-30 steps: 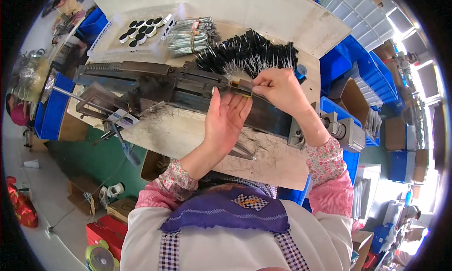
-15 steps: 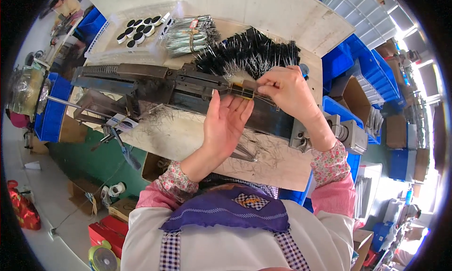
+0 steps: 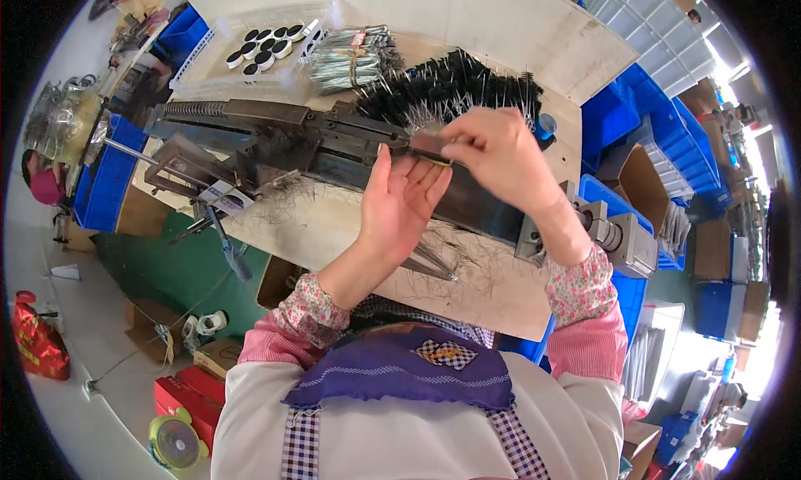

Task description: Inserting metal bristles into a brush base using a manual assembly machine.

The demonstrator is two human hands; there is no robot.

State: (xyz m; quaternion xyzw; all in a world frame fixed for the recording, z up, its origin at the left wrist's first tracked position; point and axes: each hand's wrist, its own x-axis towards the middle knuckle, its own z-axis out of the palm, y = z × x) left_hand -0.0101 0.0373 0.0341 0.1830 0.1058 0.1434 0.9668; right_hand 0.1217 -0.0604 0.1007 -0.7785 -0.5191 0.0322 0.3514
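My left hand (image 3: 399, 198) is palm up with its fingers stretched out, the fingertips beneath a small brown block (image 3: 430, 144) with a yellowish edge. That block sits at the right end of the dark metal rail of a bench machine (image 3: 350, 138). Above it, the thumb and fingers of my right hand (image 3: 499, 156) pinch the block's right side; the fingers partly hide the grip. Right behind my hands lies a heap of black twisted-wire brushes (image 3: 455, 84). To its left is a tied bundle of metal wires (image 3: 355, 59).
A clear plastic crate (image 3: 200, 59) holds several white-rimmed black rolls. Loose bristles and wire bits litter the wooden bench (image 3: 334, 238). A metal cylinder fixture (image 3: 622, 238) stands at the right. Blue bins (image 3: 605, 113) flank the bench. Another person (image 3: 142, 5) sits far left.
The brown block has swung down over the yellow-edged piece, and my right hand has moved slightly left with it. My left hand stays nearly in place. The whole view has shifted a little.
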